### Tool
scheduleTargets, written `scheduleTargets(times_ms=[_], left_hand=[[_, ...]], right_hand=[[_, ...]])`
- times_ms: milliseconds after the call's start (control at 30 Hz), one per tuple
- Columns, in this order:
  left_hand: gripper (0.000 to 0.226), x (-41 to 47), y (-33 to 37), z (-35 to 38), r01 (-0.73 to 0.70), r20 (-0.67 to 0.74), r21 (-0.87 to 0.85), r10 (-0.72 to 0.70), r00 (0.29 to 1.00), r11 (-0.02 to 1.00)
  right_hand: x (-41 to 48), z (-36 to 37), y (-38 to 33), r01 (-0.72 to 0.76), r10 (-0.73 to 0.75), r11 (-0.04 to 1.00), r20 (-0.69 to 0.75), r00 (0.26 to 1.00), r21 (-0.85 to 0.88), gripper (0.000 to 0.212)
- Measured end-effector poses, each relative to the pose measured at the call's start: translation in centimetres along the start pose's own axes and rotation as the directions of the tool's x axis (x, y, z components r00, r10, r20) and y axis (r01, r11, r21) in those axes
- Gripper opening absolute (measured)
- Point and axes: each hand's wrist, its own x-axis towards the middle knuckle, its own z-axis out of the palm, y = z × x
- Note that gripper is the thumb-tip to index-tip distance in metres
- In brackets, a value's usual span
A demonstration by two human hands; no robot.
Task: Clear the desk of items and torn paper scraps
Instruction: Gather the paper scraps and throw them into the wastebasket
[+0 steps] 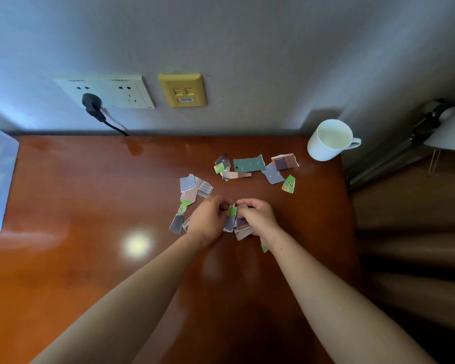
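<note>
On the reddish-brown desk [90,206], nearer the person than the white mug [329,140] and to its left, a bundle of torn scraps [233,223] is held between both hands. The left hand [210,216] and the right hand [259,215] are brought together at the bundle's far end, and the fingers of each are curled onto it in a pinch, though the fingertips are blurred. The bundle's long axis is run from that far end toward the person, with its nearer pieces fanned out.

Left of the mug's base, a dark green scrap [248,164] is laid flat with its long axis parallel to the wall. A brown-and-purple scrap [285,162] is placed between it and the mug. A green lettered scrap [289,183] is laid tilted, nearer the person than the mug. Further left of the mug, a cluster of grey and brown scraps [192,190] is spread beside the left hand. A small green scrap [264,248] is seen by the right wrist.

The mug's handle is pointed right. On the wall well left of the mug, a black plug [92,102] is seated in a socket plate [116,91].
</note>
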Motion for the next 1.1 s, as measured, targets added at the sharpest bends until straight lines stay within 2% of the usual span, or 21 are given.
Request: scheduleTargets(times_ms=[100,233,333,500,600,667,700,800,900,967,1100], left_hand=[[0.027,-0.1,0.1,-0.1,0.013,0.002,-0.039,-0.013,1.0,0.999],[0.029,-0.3,0.2,-0.4,0.027,0.001,-0.112,-0.027,1.0,0.993],[0.025,-0.3,0.5,-0.4,0.039,-0.014,-0.199,-0.042,0.999,0.979],[0.02,-0.4,1.7,-0.1,0.14,0.082,-0.453,-0.116,0.99,0.88],[0.016,-0.4,2.6,0.1,0.215,0.093,-0.544,-0.196,0.976,0.811],[0.016,-0.3,3.0,0.3,0.292,0.119,-0.625,-0.282,0.952,0.723],[0.017,-0.4,3.3,0.3,0.339,0.162,-0.691,-0.32,0.934,0.639],[0.023,-0.6,4.2,0.4,0.419,0.313,-0.858,-0.344,0.885,0.298],[0.027,-0.9,4.8,0.5,0.443,0.392,-0.89,-0.318,0.863,0.106],[0.028,-1.1,5.1,0.6,0.474,0.435,-0.877,-0.296,0.851,0.074],[0.036,-1.2,5.5,1.1,0.531,0.492,-0.84,-0.263,0.83,0.108]], right_hand=[[0.1,0.3,-0.1,0.008,-0.009,1.0,0.023,1.0,0.026,0.031],[0.5,0.9,0.2,0.051,-0.054,0.997,-0.046,0.997,-0.054,0.022],[0.1,0.6,0.0,0.073,-0.074,0.997,-0.052,0.996,-0.035,0.021],[-1.2,-1.0,-0.6,0.094,-0.093,0.994,-0.009,0.996,0.063,0.028],[-1.7,-1.8,-0.2,0.068,-0.067,0.995,-0.014,0.998,0.074,0.027],[-1.8,-2.2,0.2,0.056,-0.051,0.993,-0.047,0.998,0.106,0.031],[-1.9,-2.4,0.4,0.059,-0.051,0.991,-0.07,0.996,0.121,0.032],[-2.3,-3.0,0.6,0.069,-0.046,0.984,-0.139,0.989,0.163,0.036],[-2.8,-3.8,0.4,0.026,0.004,0.988,-0.195,0.981,0.153,0.032],[-3.1,-4.3,0.2,-0.031,0.048,0.996,-0.205,0.978,0.085,0.026],[-3.0,-5.0,1.1,-0.076,0.067,0.994,-0.108,0.992,-0.077,0.029]])
